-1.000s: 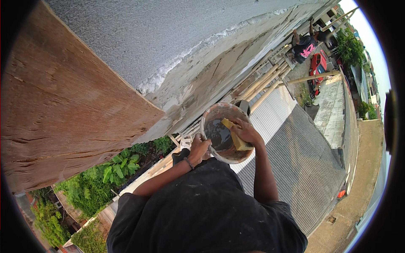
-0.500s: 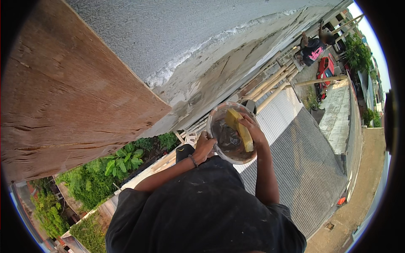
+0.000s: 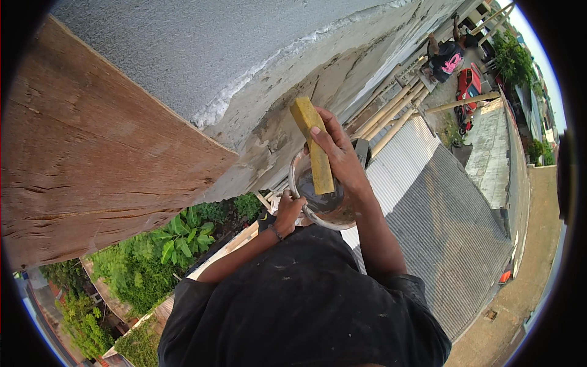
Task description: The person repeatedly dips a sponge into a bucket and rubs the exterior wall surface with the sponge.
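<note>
The yellow sponge block (image 3: 310, 131), inside the bucket (image 3: 293, 177) half a second ago, is now raised above it (lower end overlapping its mouth), so dipping seems finished. The right hand's (image 3: 339, 150) fingers wrap the block; the left's (image 3: 288, 211) grip the rim. A wooden board (image 3: 110, 153) blocks part of the wall (image 3: 244, 131).
</note>
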Demonstrator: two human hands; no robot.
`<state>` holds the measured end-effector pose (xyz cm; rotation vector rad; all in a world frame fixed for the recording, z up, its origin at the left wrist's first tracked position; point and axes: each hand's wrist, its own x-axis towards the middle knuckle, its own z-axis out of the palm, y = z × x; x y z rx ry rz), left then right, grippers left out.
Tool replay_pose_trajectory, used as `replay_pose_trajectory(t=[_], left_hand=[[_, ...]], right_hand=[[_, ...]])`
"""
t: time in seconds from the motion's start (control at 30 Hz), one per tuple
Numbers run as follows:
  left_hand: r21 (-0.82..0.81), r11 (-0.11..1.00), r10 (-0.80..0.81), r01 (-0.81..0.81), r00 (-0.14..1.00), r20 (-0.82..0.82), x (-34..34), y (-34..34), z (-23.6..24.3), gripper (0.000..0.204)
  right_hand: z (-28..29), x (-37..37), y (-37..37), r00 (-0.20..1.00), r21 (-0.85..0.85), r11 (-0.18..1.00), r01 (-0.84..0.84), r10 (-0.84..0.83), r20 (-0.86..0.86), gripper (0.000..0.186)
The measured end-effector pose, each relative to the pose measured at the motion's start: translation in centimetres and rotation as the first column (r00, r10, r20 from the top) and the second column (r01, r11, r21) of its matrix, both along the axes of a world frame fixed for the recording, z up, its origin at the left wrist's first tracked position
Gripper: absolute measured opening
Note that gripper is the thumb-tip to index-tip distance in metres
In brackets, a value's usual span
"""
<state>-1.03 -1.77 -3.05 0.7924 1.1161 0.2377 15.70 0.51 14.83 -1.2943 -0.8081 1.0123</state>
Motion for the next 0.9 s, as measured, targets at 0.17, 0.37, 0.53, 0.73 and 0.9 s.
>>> replay_pose_trajectory(t=[0.17, 0.37, 0.53, 0.73, 0.9], left_hand=[[-0.017, 0.999, 0.029, -0.029, 0.999, -0.025, 0.3, 0.3, 0.7, 0.026], [0.019, 0.996, -0.092, 0.091, 0.995, 0.038, 0.7, 0.2, 1.8, 0.027], [0.06, 0.986, -0.157, 0.154, 0.987, 0.045, 1.1, 0.2, 3.2, 0.029], [0.006, 0.996, -0.093, 0.092, 0.994, 0.061, 0.9, 1.3, 3.2, 0.033], [0.044, 0.992, -0.117, 0.115, 0.992, 0.049, 1.4, 1.8, 3.8, 0.038]], right_hand=[[-6.4, 4.3, -6.6, 0.828, -0.477, 0.879, -0.026, 0.287, 0.483, 0.048], [-20.3, 2.8, -12.1, 0.524, -0.886, 0.453, 0.099, 0.733, 0.433, 0.047], [-22.5, 3.6, -12.3, 0.607, -0.935, 0.348, -0.067, 0.758, 0.239, 0.051], [-9.7, 10.1, -9.0, 0.98, -0.501, 0.854, -0.142, 0.191, 0.049, 0.058], [2.5, 12.3, -0.2, 0.945, -0.042, 0.976, 0.214, -0.217, -0.244, 0.06]])
